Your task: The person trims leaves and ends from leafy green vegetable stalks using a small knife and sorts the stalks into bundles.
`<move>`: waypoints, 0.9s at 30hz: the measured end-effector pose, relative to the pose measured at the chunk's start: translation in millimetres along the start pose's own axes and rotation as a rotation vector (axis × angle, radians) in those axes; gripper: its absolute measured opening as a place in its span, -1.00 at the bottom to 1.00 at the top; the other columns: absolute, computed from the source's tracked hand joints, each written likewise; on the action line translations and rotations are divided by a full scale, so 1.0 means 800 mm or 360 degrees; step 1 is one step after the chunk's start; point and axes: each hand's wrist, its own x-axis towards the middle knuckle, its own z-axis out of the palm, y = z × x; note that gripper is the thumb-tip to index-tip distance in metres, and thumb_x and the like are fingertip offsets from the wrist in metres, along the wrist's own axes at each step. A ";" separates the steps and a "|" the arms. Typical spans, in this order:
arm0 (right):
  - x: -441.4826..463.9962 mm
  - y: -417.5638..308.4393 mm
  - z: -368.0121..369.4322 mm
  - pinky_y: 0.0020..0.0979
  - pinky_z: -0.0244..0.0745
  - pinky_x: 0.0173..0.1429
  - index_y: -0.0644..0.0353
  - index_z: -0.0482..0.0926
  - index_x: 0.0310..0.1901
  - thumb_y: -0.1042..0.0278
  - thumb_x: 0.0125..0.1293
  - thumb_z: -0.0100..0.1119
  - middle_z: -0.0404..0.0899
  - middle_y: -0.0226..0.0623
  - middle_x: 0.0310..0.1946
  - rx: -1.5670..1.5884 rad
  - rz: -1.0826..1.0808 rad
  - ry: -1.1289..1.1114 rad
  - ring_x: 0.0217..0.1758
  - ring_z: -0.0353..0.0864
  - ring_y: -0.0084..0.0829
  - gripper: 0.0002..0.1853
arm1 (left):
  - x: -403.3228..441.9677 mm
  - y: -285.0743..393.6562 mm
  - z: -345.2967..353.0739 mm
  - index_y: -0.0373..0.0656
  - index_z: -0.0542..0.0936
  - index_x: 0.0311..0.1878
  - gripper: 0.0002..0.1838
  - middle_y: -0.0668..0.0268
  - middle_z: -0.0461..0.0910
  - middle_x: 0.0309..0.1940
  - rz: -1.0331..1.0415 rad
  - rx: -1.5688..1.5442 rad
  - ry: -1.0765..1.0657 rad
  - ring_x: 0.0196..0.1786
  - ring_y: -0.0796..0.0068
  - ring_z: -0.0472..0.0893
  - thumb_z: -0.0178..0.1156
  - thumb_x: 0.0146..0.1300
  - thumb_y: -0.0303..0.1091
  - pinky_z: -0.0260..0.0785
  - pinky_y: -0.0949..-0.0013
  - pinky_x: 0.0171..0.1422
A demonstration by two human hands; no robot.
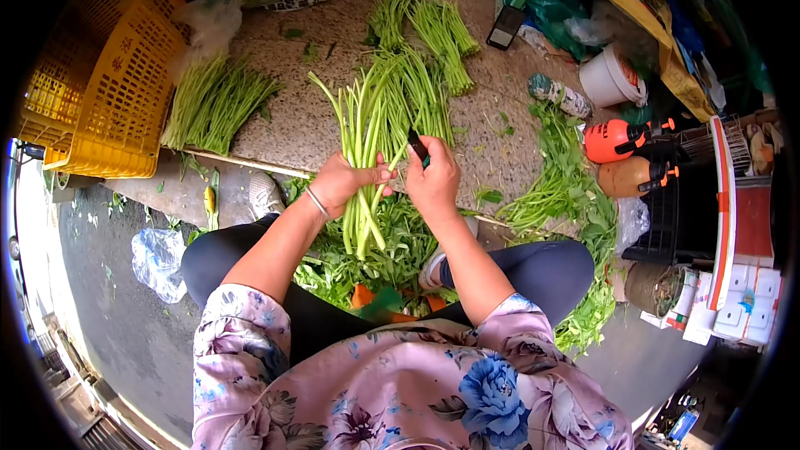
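Observation:
My left hand [342, 183], with a bracelet at the wrist, is closed around a loose bunch of long green vegetable stems [360, 221]. The stems stand nearly upright in the view, their lower ends spread over my lap. Close beside it, my right hand [433, 175] grips a small black-handled tool [418, 147]; its working end cannot be made out. A single stem passes between the two hands. Just beyond them, bundles of trimmed stems [425, 87] lie on the stone slab [292, 100]. Leafy greens [375, 242] are heaped below my hands, between my legs.
Yellow crates [125, 75] stand at the left, beside another stem bundle [218, 108]. More leafy greens [575, 192] trail down the right. There sit a white bucket [612, 75] and an orange spray bottle [612, 142]. A clear plastic bag [158, 262] lies on the ground at left.

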 end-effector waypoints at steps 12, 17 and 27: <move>-0.014 0.098 -0.033 -0.61 0.04 -0.65 0.13 0.39 -0.09 0.06 0.32 -0.11 0.28 -0.50 -0.56 0.1924 0.1877 -0.0147 -0.68 0.13 -0.67 -0.68 | 0.010 -0.010 -0.007 -0.30 0.43 -0.27 -0.79 0.21 0.51 -0.41 -0.0210 0.0241 -0.0031 -0.23 0.28 0.60 0.17 0.00 -0.70 0.52 0.36 -0.37; -0.005 0.083 -0.045 -0.64 0.03 -0.65 0.12 0.29 0.13 0.02 0.30 -0.09 0.32 -0.49 -0.53 0.2067 0.1636 -0.0666 -0.67 0.16 -0.68 -0.53 | 0.001 -0.013 -0.016 -0.33 0.43 -0.24 -0.74 0.24 0.49 -0.42 -0.0288 0.0528 -0.0007 -0.29 0.31 0.59 0.19 -0.04 -0.72 0.51 0.38 -0.40; -0.026 0.136 -0.017 -0.55 0.28 -0.51 0.16 0.43 0.07 0.16 0.27 0.03 0.50 -0.44 -0.47 0.1038 0.1407 -0.0927 -0.59 0.35 -0.61 -0.61 | -0.014 -0.008 -0.046 -0.35 0.40 -0.18 -0.67 0.20 0.49 -0.40 -0.0334 0.0578 0.0025 -0.37 0.34 0.57 0.19 -0.06 -0.74 0.51 0.37 -0.43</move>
